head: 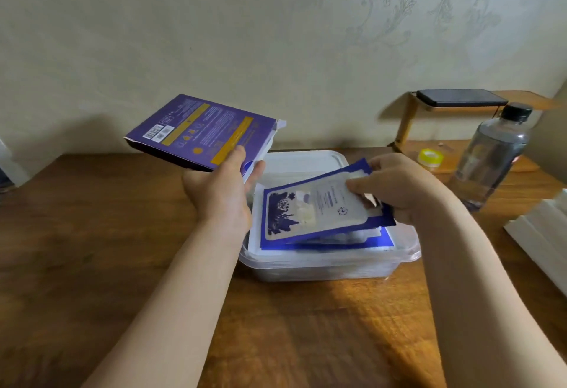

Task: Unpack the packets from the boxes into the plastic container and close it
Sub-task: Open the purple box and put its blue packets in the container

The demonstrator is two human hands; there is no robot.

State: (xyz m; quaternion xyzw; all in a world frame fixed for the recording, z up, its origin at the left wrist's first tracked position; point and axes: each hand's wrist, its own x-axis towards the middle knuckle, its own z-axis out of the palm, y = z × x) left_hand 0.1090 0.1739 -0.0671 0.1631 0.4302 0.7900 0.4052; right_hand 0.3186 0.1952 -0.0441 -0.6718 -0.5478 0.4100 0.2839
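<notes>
- The wooden counter (pixel 92 249) carries the clear plastic container (pixel 322 260), open-topped and nearly full. A stack of blue-edged packets (pixel 380 240) already lies flat inside it.
- My right hand (pixel 399 188) pinches a few flat sheet-mask packets (pixel 313 206) by their right edge, thumb on top. They tilt just above the stack.
- I judge these packets light, thin and floppy, with a slick foil face. Several held together could fan out or slide, so a firm edge pinch suits them, and I should lay them down flat.
- My left hand (pixel 221 194) grips the purple box (pixel 202 130) from below at its open end and holds it in the air, left of the container. It is stiff card and probably very light.
- Behind the container lies what looks like its lid (pixel 306 159).
- Far right stands a water bottle (pixel 494 154).
</notes>
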